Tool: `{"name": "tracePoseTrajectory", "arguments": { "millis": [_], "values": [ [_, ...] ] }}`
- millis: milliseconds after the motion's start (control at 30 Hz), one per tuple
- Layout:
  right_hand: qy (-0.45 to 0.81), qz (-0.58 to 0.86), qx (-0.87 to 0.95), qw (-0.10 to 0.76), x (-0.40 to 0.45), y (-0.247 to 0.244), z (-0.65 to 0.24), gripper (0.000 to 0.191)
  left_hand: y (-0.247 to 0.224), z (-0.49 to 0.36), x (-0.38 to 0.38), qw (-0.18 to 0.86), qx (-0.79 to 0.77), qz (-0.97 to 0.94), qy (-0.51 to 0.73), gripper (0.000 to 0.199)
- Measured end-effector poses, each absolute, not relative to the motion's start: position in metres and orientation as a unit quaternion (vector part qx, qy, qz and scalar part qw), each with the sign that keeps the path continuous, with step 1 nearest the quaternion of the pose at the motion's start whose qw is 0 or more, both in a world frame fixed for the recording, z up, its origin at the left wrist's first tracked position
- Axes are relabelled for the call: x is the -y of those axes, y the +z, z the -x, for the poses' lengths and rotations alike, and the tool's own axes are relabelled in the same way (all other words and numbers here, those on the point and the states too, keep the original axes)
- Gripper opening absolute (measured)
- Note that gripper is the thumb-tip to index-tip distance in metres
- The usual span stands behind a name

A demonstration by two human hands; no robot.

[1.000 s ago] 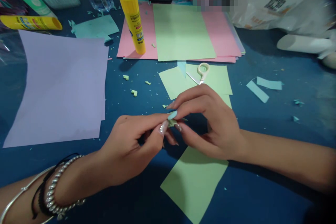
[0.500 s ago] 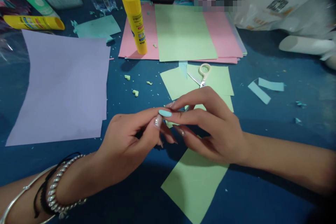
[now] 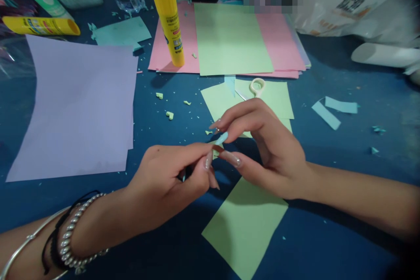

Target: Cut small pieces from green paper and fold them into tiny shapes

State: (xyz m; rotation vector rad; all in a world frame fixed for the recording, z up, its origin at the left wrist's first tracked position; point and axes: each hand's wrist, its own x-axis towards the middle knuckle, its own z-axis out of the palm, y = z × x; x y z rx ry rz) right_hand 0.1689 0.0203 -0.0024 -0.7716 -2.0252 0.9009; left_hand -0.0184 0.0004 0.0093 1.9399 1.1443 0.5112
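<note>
My left hand [image 3: 177, 175] is closed in a pinch, thumb against index finger. My right hand [image 3: 265, 148] meets it, its thumb and index finger closing at the left fingertips. Whatever lies between the fingertips is too small and hidden to name. Behind my right hand, scissors [image 3: 257, 87] lie partly covered on light green paper pieces [image 3: 278, 98]. A light green sheet [image 3: 246, 227] is below the hands. Small folded green bits [image 3: 169, 115] lie on the blue table [image 3: 170, 245] beyond my left hand.
Upright yellow glue stick [image 3: 170, 26] on pink sheets [image 3: 282, 43] at the back; another glue stick [image 3: 42, 26] lies back left. Purple paper [image 3: 78, 109] covers the left. Blue-green strips [image 3: 341, 105] lie right; a plastic bag [image 3: 328, 4] stands back right.
Both hands have shifted slightly to the right. The right index finger has lifted and bent, and the right thumb has moved up to the left fingertips.
</note>
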Motion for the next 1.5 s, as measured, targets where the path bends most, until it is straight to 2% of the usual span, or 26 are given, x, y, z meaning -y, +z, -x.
{"name": "tracePoseTrajectory", "arguments": {
  "millis": [233,567,1000,1267,1500],
  "values": [
    [0.379,0.292,0.803,0.355,-0.0219,-0.0029,-0.1673,0.021,0.0040,0.0190,0.0011,0.369,-0.413,-0.803,0.220,0.021],
    [0.465,0.293,0.771,0.322,-0.0241,-0.0053,-0.1691,0.022,0.0051,0.0168,0.0025,0.335,-0.446,-0.807,0.195,0.024],
    [0.559,0.283,0.734,0.262,-0.0266,0.0009,-0.1701,0.021,0.0019,0.0191,0.0032,0.317,-0.406,-0.829,0.220,0.022],
    [0.531,0.285,0.762,0.237,-0.0261,0.0029,-0.1713,0.026,0.0053,0.0180,0.0021,0.351,-0.405,-0.822,0.193,0.025],
    [0.537,0.279,0.760,0.235,-0.0269,0.0040,-0.1721,0.028,0.0078,0.0226,-0.0015,0.485,-0.403,-0.763,0.138,0.038]
  ]
}}
